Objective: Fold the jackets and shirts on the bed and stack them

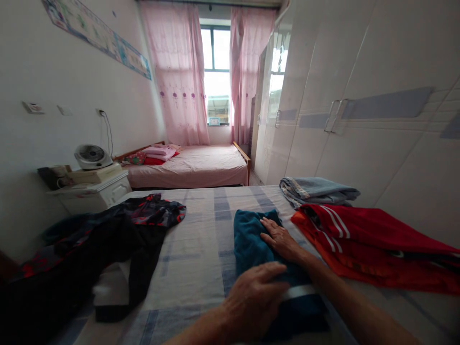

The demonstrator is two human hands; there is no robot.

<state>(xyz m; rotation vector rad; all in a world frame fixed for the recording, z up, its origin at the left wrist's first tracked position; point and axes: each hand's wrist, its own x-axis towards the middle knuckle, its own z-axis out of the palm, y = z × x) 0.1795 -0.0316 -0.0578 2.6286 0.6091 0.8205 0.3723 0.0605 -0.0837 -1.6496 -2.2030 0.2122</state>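
Observation:
A folded teal garment [247, 239] with a white stripe lies lengthwise in front of me on the bed. My right hand [282, 239] rests flat on its far part, fingers stretched out. Nearer to me, my left hand [255, 299] is over the garment's left side, slightly blurred. Its fingers are loosely bent and a little apart, with nothing visible gripped in them. Both hands and forearms hide part of the cloth, and the near end is dark and smeared.
Right of the garment lie red clothes with white stripes [373, 230], an orange garment [345, 263] and folded blue-grey cloth [323, 189]. Dark clothes [118, 239] are heaped on the left of the bedsheet [187, 268]. Beyond stand a fan [91, 155], another bed [208, 167] and a wardrobe [323, 62].

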